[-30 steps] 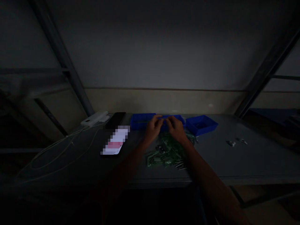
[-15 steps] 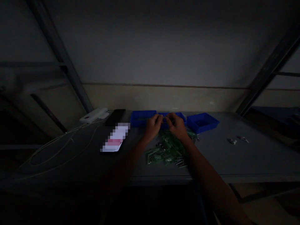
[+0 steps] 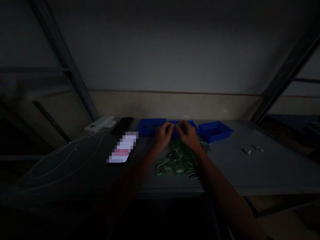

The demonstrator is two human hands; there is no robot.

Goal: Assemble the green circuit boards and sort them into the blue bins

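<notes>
My left hand (image 3: 163, 134) and my right hand (image 3: 187, 134) meet fingertip to fingertip in front of the middle blue bin (image 3: 194, 124). Both are closed in a pinch. Whatever lies between the fingers is too small and dark to make out. Below the hands spreads a pile of small green-tinted plastic packets (image 3: 183, 155). Several thin metal pins (image 3: 192, 174) stick out at its near edge. To the left of my left hand stands another blue bin (image 3: 152, 122), with something greenish in it. A third blue bin (image 3: 215, 132) sits to the right of my right hand.
On the left lie a lit phone (image 3: 123, 146), a dark flat object (image 3: 123, 125) and a white power strip (image 3: 100, 123) with loose cables (image 3: 60, 146). Two small pale items (image 3: 247, 151) rest on the grey table (image 3: 230, 170) at right. A wall rises behind.
My hands stay together over the middle bin, with only slight finger movement. The whole view has shifted very slightly; the bins and packets look unchanged.
</notes>
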